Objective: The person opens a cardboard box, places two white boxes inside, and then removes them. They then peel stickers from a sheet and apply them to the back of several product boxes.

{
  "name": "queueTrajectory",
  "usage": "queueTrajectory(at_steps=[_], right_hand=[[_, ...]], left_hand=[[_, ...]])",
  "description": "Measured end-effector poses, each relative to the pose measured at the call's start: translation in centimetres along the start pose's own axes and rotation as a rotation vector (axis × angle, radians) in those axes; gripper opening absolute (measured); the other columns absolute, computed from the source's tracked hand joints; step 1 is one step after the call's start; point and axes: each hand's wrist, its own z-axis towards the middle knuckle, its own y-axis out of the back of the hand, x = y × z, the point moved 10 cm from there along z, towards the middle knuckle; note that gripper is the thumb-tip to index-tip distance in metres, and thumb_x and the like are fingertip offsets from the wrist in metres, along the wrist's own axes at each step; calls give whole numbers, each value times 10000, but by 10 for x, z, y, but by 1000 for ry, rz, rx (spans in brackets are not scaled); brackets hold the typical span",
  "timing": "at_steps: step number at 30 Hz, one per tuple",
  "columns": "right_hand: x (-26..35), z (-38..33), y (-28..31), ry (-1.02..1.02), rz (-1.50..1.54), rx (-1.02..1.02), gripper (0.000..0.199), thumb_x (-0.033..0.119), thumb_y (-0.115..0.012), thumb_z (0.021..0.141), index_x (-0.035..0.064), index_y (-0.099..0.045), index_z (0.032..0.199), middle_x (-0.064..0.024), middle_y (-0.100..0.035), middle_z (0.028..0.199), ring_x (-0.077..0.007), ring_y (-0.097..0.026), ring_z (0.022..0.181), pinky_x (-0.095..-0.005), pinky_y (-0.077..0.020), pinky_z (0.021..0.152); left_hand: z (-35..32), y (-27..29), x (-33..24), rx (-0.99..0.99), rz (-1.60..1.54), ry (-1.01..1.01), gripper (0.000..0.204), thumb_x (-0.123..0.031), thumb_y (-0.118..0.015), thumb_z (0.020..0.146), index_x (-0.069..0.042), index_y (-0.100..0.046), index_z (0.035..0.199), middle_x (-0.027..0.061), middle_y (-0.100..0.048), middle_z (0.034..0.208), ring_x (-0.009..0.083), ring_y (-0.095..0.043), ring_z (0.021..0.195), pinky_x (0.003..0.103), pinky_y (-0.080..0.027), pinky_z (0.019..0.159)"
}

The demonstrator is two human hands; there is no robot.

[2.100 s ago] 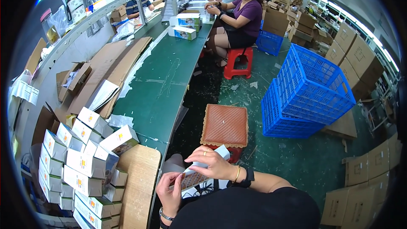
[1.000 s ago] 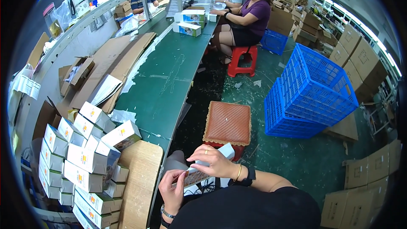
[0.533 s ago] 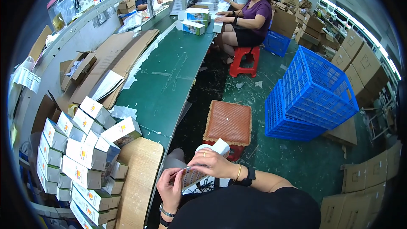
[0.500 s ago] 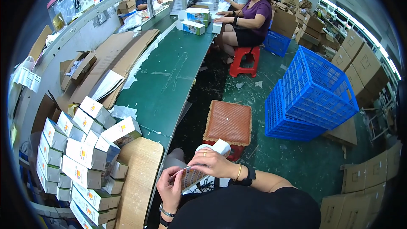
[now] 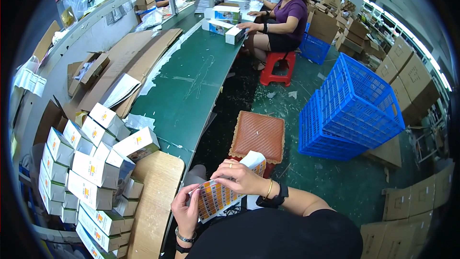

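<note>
A sheet of small orange and white stickers point(image 5: 218, 200) is held up in front of my body, its far end curling back to show a white underside. My left hand point(image 5: 187, 206) pinches the sheet's left edge between thumb and fingers. Along the top edge, my right hand point(image 5: 238, 176) grips it with bent fingers; whether a single sticker is between the fingertips is too small to tell. To the left, several white cartons point(image 5: 93, 169) with orange marks are stacked beside a light wooden board point(image 5: 158, 201).
A green workbench point(image 5: 179, 96) runs away from me, with flattened cardboard point(image 5: 124, 62) along its left side. A brown-topped stool point(image 5: 258, 136) stands ahead; blue crates point(image 5: 357, 100) are stacked at right. A co-worker point(image 5: 290, 19) sits on a red stool point(image 5: 278, 68), touching a white box point(image 5: 234, 35).
The sticker sheet has turned so more of its printed face shows. Both my hands have shifted slightly left. The co-worker's white box now stands farther onto the bench.
</note>
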Motion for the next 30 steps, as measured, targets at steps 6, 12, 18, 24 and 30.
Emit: queueTrajectory(at_steps=[6, 12, 18, 24, 30], right_hand=[[-4, 7, -7, 12, 4, 32, 109, 120, -714, 999, 45, -736, 1075, -81, -705, 966, -235, -663, 960, -391, -501, 904], [-6, 8, -13, -25, 25, 67, 125, 126, -709, 1002, 42, -739, 1091, -74, -711, 978, -231, -662, 975, -387, -507, 901], [-27, 25, -4, 10, 23, 25, 226, 152, -734, 986, 36, -738, 1180, -101, -714, 1039, -249, -683, 993, -390, -541, 925], [-122, 93, 45, -222, -24, -103, 530, 185, -774, 957, 44, -601, 1438, -179, -608, 1341, -237, -706, 975, -347, -597, 868], [-234, 201, 110, -186, -541, -236, 623, 287, -803, 912, 70, -584, 1453, -267, -504, 1455, -421, -694, 1105, -466, -573, 984]], left_hand=[[0, 3, 4, -56, -79, 3, 117, -48, -701, 1039, 16, -752, 1122, 33, -746, 930, 67, -668, 819, 209, -517, 733], [0, 7, 7, -72, -68, 12, 116, -54, -699, 1043, 18, -754, 1116, 29, -743, 937, 73, -671, 839, 212, -523, 757], [4, 7, 17, -98, -112, 48, 125, -66, -693, 1053, 20, -754, 1121, 37, -749, 959, 78, -675, 857, 217, -532, 775], [2, 21, 24, -189, -145, 74, 143, -80, -685, 1063, 29, -752, 1127, 56, -759, 981, 79, -678, 876, 224, -540, 790], [6, 16, 32, -159, -205, 123, 151, -86, -696, 1056, 34, -750, 1130, 56, -759, 972, 77, -676, 867, 228, -543, 784]])
